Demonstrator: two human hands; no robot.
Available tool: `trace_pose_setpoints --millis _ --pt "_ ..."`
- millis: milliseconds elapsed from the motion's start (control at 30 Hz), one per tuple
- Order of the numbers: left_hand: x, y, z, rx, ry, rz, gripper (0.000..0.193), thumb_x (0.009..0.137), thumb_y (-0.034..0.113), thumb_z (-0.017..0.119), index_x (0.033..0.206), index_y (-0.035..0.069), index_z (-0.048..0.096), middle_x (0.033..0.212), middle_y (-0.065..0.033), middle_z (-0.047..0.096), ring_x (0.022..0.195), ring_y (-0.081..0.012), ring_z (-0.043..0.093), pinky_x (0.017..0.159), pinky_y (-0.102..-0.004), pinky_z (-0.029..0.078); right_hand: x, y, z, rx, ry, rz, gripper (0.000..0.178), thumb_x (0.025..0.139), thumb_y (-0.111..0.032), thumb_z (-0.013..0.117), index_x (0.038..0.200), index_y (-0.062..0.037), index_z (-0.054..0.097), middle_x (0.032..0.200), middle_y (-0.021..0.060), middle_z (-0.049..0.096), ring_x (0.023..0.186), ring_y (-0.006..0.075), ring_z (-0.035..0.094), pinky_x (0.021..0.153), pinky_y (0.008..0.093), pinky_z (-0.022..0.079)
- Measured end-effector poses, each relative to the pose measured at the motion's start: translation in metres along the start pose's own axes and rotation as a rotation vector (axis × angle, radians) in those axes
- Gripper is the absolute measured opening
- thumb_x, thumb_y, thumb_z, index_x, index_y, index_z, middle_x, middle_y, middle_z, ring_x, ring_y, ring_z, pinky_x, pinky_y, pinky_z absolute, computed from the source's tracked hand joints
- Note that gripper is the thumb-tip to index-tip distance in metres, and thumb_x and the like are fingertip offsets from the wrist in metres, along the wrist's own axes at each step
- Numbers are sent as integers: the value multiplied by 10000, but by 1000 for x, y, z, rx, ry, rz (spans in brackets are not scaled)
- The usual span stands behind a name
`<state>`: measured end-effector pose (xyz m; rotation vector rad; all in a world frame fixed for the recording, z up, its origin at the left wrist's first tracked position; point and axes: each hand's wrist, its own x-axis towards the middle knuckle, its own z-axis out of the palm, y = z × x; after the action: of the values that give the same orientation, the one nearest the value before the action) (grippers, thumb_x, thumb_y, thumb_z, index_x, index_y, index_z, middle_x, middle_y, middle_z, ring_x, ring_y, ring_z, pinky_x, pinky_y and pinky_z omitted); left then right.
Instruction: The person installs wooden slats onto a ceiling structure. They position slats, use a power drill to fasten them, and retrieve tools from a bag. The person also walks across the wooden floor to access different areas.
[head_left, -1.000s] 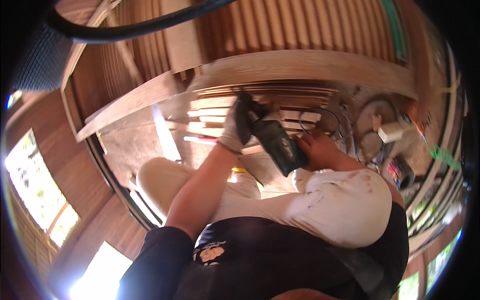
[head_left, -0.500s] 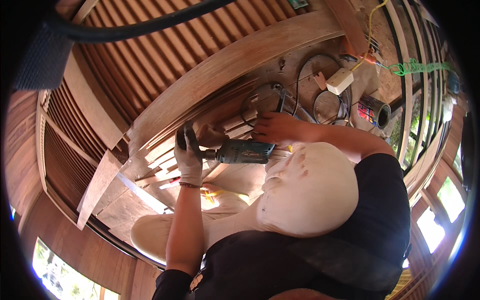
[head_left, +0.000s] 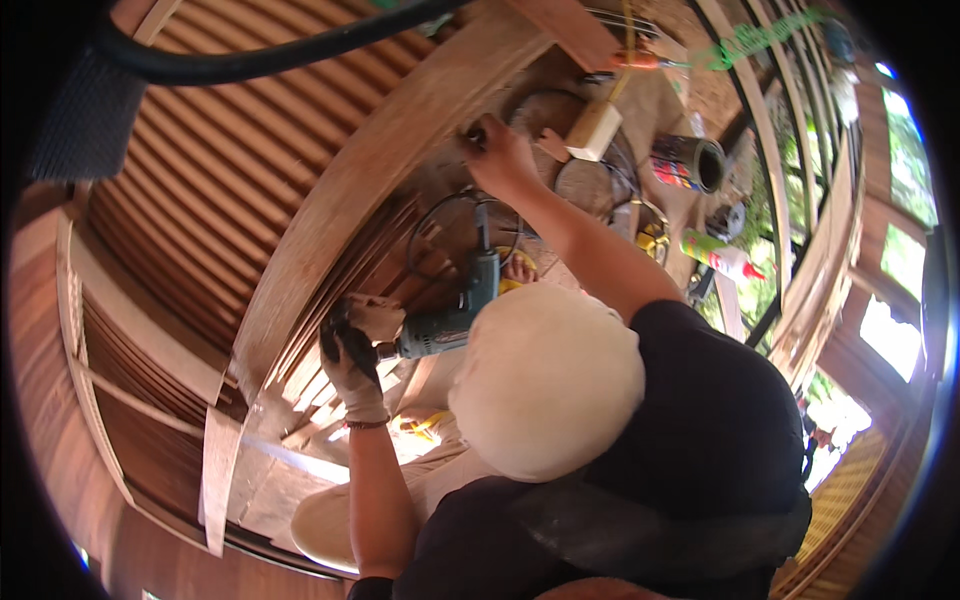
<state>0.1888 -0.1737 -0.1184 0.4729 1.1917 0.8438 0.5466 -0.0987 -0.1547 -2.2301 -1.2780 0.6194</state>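
Observation:
A teal power drill (head_left: 436, 335) lies sideways against my raised knee, its handle pointing away from me. My left hand (head_left: 350, 368), in a white glove with dark fingertips, is curled at the drill's chuck end; the bit is hidden there. Beyond the drill, my bare right hand (head_left: 497, 160) reaches over the floor beside a curved wooden beam (head_left: 330, 190). Its fingers are bent together around something small and dark that I cannot make out.
A white power block (head_left: 593, 130) with a yellow cord, a tin can (head_left: 688, 163) and a glue bottle (head_left: 720, 256) stand to the right. Black cable loops across the floor. Thin wood strips (head_left: 310, 345) lie along the beam, below a slatted panel (head_left: 250, 150).
My right hand has left the drill's handle and stretched farther away, toward the beam. My left hand stays at the chuck. The whole view has turned, shifting the can and power block leftward.

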Motion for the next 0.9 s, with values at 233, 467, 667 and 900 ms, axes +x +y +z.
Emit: trace_pose_setpoints --millis 233,467,667,900 --pt "9 5 16 407 -62 21 465 946 399 622 1266 63 588 813 8 604 703 -82 565 601 -213 461 10 27 21 -220 -193 241 321 857 -256 617 1069 -16 628 955 235 708 891 423 697 778 520 567" --pt "5 20 85 196 66 -332 361 1017 361 499 1244 113 631 675 72 469 466 -54 386 437 -223 318 -40 -29 -10 181 -102 127 254 783 -299 655 939 -102 692 901 170 696 874 394 684 780 487 558" --pt "21 -7 110 106 -227 -486 324 1007 322 510 1222 111 630 749 51 502 537 -73 432 491 -233 362 -130 -56 -12 317 -432 -280 310 772 -294 662 975 -64 706 935 209 708 914 406 681 830 482 545" --pt "30 -14 118 139 -365 -530 282 995 277 524 1196 109 627 835 27 539 620 -96 487 553 -244 414 -140 -42 3 212 -510 -346 314 796 -304 644 905 -18 710 902 222 706 909 398 687 840 476 548"
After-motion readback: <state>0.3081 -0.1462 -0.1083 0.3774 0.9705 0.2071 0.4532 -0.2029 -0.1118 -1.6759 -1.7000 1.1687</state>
